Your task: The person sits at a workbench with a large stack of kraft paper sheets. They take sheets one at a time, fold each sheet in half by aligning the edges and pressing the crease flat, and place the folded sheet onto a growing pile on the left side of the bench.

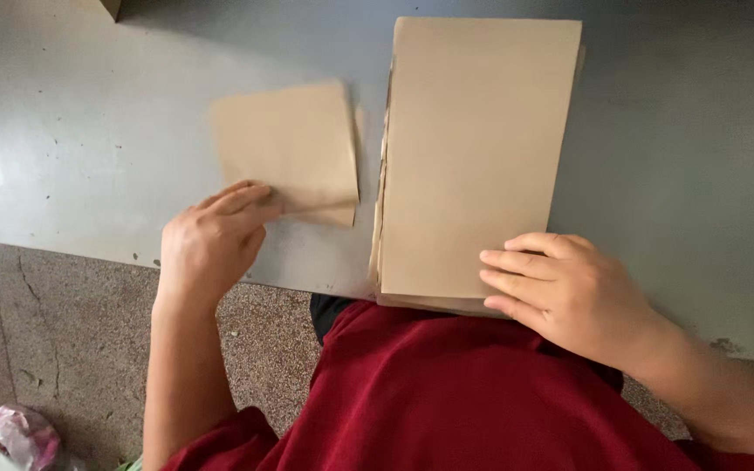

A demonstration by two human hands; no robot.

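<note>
A small folded sheet of brown paper lies flat at the upper centre of the frame, its lower edge doubled. Just right of it, a tall stack of brown sheets lies flat, edges slightly uneven.

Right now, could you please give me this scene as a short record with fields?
surface: grey table
left hand: fingers pressing the lower corner of a folded brown paper piece
right hand: fingers resting flat on the near end of a tall stack of brown paper sheets
relation: folded piece lies left of the stack, apart from it or barely touching
floor: speckled, with a pink plastic bag
clothing: red shirt
</note>
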